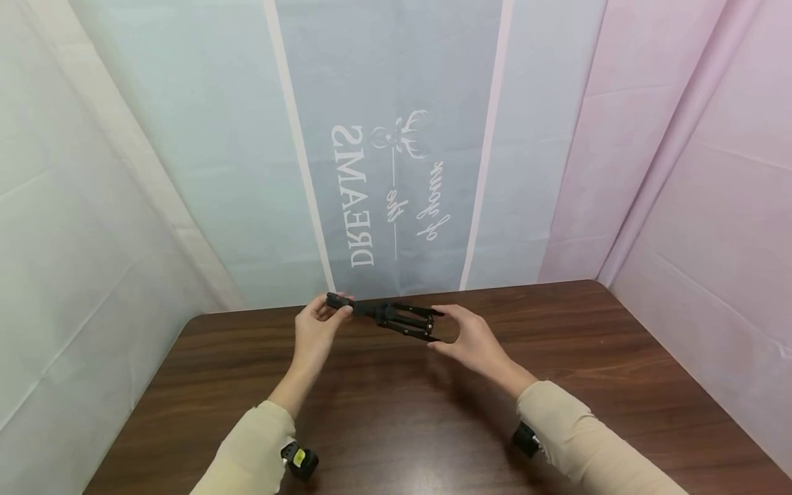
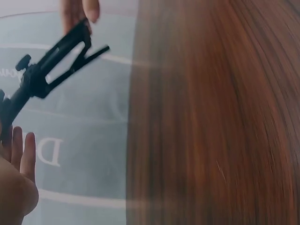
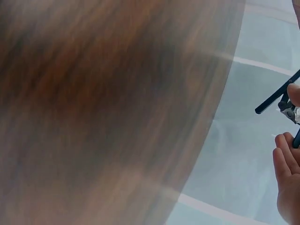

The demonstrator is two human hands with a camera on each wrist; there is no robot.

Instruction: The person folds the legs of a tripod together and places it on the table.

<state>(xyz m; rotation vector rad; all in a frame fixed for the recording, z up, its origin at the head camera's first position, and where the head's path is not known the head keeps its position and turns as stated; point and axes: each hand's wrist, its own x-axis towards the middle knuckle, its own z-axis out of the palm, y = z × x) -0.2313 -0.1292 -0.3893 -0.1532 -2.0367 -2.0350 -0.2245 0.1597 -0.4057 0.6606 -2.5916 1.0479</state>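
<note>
A small black tripod is held up above the far part of the table, lying roughly sideways with its legs partly spread. My left hand grips its head end between thumb and fingers. At the other end, my right hand pinches the leg tips, thumb on the near leg and fingers on the far one. In the left wrist view the tripod shows a side knob and its leg braces. Only part of the tripod's legs appears in the right wrist view, by the right hand.
A brown wood-grain table lies beneath both hands. Behind it hangs a pale blue-grey cloth with mirrored white lettering. Light curtains stand on the left and right. Both sleeves carry a black wrist camera.
</note>
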